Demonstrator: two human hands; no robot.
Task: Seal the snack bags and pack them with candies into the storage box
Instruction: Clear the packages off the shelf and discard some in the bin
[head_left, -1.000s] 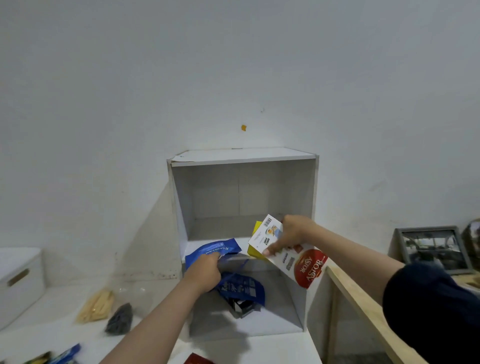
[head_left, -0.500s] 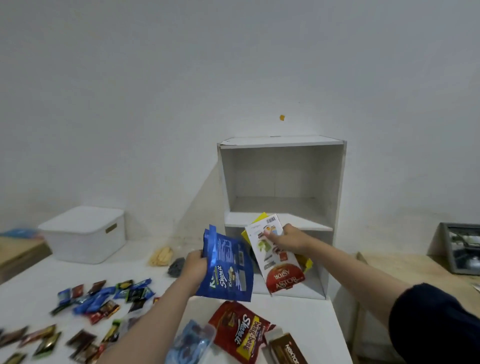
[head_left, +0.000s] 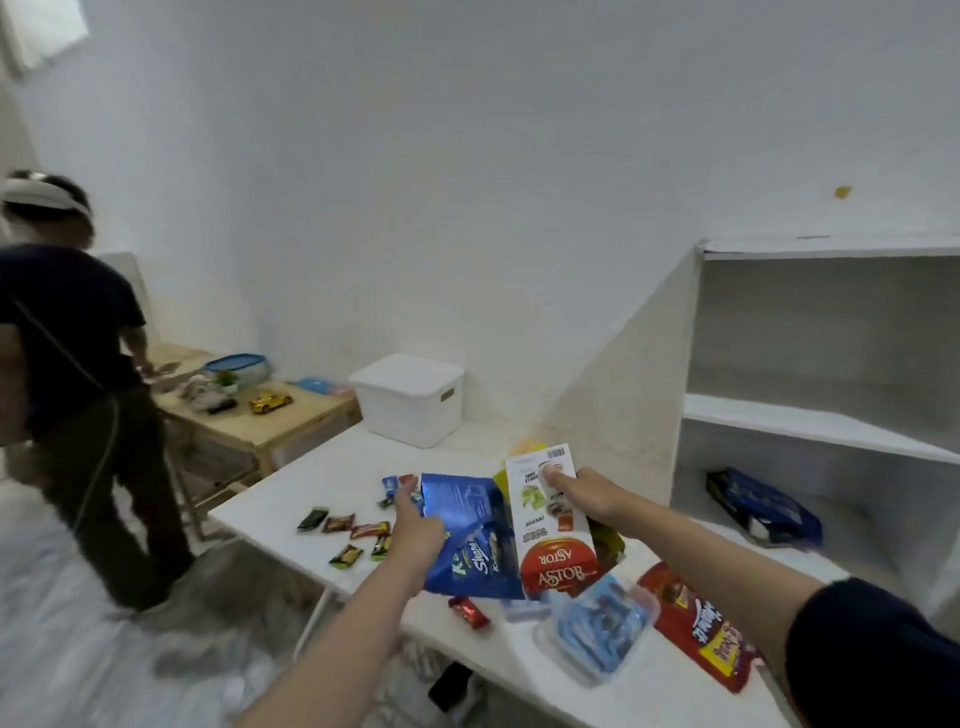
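Gripping a glossy blue snack bag by its left edge, the left hand is closed around the crinkled foil and holds it upright above the white table. The right hand is likewise closed, thumb pressed on the face of a tall white carton with a red round label, and pinches a yellow bag behind it (only the yellow edges show). Blue bag and carton sit just beside each other, their edges overlapping.

On the table below them lie a flat red snack bag with shiny film, a clear plastic tub of blue wrapped sweets, and one small red candy near the front edge. Further left, small rectangular candies in dark, green and orange wrappers are scattered well apart from the hands.

A white plastic storage box with a lid, rounded at the corners, stands at the far end of the table against the wall. To the right is a white shelf unit of flat boards, with a dark blue bag lying in its lower compartment. At left a person in a dark shirt stands beside a pale wooden table, blurred.
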